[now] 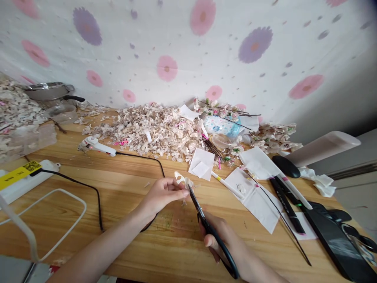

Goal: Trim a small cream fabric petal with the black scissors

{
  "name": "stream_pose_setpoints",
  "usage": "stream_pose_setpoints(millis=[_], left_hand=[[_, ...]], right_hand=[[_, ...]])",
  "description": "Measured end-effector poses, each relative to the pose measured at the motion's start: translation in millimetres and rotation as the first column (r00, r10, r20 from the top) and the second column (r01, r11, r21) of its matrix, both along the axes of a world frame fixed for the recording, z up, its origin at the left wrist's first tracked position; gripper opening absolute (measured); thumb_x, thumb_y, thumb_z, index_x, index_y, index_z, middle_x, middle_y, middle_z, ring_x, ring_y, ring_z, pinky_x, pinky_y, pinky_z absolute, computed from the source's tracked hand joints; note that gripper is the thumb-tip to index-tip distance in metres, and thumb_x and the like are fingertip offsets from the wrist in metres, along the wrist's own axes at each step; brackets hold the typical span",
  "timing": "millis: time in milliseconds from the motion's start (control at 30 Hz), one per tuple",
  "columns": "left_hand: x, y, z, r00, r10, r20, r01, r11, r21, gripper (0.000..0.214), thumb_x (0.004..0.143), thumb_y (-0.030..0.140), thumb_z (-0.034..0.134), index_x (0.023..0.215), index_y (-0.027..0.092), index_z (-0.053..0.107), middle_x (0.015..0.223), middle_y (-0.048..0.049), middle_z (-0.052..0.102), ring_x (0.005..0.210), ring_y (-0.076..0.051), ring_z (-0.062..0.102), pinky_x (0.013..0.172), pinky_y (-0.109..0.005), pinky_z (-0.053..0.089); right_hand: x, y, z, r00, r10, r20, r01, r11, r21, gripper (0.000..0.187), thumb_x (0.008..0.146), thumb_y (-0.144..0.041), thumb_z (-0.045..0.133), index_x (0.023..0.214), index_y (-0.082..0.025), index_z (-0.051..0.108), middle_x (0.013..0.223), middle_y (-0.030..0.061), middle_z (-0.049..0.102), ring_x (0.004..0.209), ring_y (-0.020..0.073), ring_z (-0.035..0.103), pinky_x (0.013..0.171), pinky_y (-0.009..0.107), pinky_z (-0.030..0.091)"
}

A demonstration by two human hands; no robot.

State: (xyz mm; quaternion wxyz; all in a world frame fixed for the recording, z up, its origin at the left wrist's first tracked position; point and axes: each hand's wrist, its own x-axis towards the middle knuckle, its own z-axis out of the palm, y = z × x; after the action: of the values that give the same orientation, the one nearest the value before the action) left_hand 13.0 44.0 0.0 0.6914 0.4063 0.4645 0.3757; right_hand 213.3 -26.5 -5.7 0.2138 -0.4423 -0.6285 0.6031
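Currently, black-handled scissors [210, 232] are held closed-fisted in the right hand [218, 245], the hand nearer the desk's near edge. Their blades are angled far and left, tips just right of a pale petal scrap [183, 180], which is pinched in the left hand [163, 194]. Blade opening can't be told. Farther off, a heap of cut petals [150, 131] is piled on the wooden desk [132, 239].

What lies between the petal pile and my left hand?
In the head view, a black cable from the hot glue gun crosses the wooden tabletop between the petal pile and your left hand.
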Motion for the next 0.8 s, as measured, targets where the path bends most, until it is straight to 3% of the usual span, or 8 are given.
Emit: stream_pose_setpoints(millis=[200, 400, 600, 800], left_hand=[[-3, 2, 2.3, 0.999, 0.014, -0.052, -0.013, 0.999, 0.029, 0.024, 0.060, 0.031, 0.083, 0.071, 0.016, 0.069, 0.080, -0.0056, 0.075, 0.084, -0.022, 0.069, 0.080, -0.031, 0.050], [-1, -1, 0.3, 0.997, -0.020, -0.073, 0.021, 1.000, 0.006, 0.021, 0.059, 0.029, 0.083, 0.068, 0.016, 0.070, 0.077, -0.0043, 0.074, 0.079, -0.019, 0.067, 0.078, -0.029, 0.049], [1, -4, 4.1, 0.996, -0.066, -0.053, 0.064, 0.997, -0.040, 0.026, 0.056, 0.032, 0.084, 0.069, 0.015, 0.071, 0.078, -0.0058, 0.074, 0.080, -0.020, 0.066, 0.081, -0.031, 0.046], [1, -4, 6.6, 0.993, -0.112, -0.042, 0.110, 0.993, -0.035, 0.024, 0.057, 0.033, 0.083, 0.067, 0.015, 0.069, 0.080, -0.0072, 0.074, 0.085, -0.022, 0.066, 0.083, -0.031, 0.045]], right_hand=[[0, 1, 4.7, 0.996, 0.010, 0.091, -0.017, 0.997, 0.077, 0.070, 0.075, -0.086, 0.034, 0.085, -0.019, 0.049, 0.068, -0.0012, 0.045, 0.057, 0.0127, 0.040, 0.047, 0.022, 0.038], [3, -1, 13.0, 0.989, 0.065, 0.133, -0.093, 0.973, 0.213, 0.073, 0.082, -0.082, 0.027, 0.103, -0.017, 0.053, 0.084, 0.0068, 0.059, 0.073, 0.0207, 0.052, 0.069, 0.032, 0.047], [2, 1, 11.5, 0.989, 0.069, 0.134, -0.096, 0.974, 0.206, 0.078, 0.080, -0.084, 0.024, 0.104, -0.016, 0.054, 0.080, 0.0056, 0.056, 0.070, 0.0198, 0.048, 0.068, 0.032, 0.046], [1, 2, 11.9, 0.983, 0.046, 0.178, -0.077, 0.982, 0.174, 0.076, 0.076, -0.087, 0.026, 0.091, -0.017, 0.051, 0.082, 0.0064, 0.057, 0.072, 0.0212, 0.050, 0.067, 0.031, 0.043]])
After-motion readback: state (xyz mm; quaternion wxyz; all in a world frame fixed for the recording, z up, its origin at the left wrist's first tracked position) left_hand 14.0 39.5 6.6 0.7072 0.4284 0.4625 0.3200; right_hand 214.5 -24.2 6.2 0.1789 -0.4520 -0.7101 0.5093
